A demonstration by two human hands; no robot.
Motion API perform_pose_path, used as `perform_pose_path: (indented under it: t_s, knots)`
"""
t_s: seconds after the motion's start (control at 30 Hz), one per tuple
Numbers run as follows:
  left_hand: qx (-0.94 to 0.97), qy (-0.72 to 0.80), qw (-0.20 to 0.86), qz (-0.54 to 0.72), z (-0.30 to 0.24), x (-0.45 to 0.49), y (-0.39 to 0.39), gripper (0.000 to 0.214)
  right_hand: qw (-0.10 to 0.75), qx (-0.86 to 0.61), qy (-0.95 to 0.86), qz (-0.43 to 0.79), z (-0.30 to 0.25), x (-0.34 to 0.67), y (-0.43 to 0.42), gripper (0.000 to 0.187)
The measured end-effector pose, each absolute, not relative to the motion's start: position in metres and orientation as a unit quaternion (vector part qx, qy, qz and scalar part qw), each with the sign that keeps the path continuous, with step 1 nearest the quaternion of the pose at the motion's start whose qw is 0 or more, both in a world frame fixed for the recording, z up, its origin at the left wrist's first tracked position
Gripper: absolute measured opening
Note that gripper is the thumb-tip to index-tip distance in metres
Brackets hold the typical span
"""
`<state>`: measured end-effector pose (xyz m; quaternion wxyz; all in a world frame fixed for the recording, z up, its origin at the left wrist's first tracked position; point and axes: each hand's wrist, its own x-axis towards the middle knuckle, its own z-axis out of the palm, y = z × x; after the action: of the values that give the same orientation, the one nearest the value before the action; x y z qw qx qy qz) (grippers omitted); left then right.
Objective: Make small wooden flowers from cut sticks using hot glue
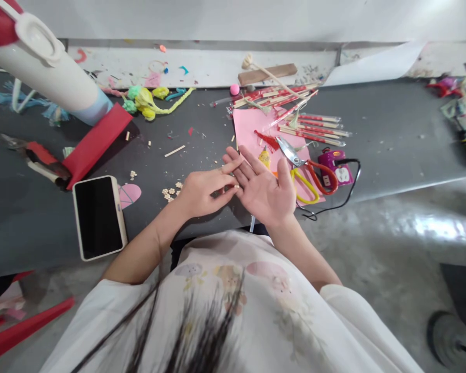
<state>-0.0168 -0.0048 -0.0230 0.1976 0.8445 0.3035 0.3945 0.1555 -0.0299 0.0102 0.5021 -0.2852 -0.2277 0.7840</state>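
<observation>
If your left hand (204, 192) loosens its pinch on that pale piece (236, 187), it could slip off your flattened right hand (270, 194) toward six o'clock.

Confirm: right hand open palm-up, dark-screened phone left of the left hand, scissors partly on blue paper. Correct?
One slip: the paper partly under the scissors is pink, not blue, as the head view shows. The rest holds: right hand open palm-up, dark-screened phone left of the left hand.
</observation>
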Motion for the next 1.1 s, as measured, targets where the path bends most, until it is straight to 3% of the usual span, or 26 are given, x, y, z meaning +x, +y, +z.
perform_pose_path:
  t_s: [0.4,0.67,0.93,1.1]
  knots:
    - [0.875,0.288,0.199,0.333,-0.024,-0.012,-0.013,0.012,0.514,-0.303,-0.238,0.766,0.01,0.155,-0.028,0.059]
    - [0.869,0.219,0.227,0.381,-0.026,-0.014,-0.015,0.01,0.532,-0.268,-0.231,0.769,0.008,0.158,-0.028,0.058]
    - [0.823,0.349,0.175,0.413,-0.023,-0.015,-0.016,0.012,0.526,-0.301,-0.231,0.761,0.01,0.16,-0.029,0.06]
    - [0.853,0.297,0.153,0.4,-0.027,-0.014,-0.016,0.014,0.535,-0.296,-0.233,0.757,0.011,0.159,-0.028,0.061]
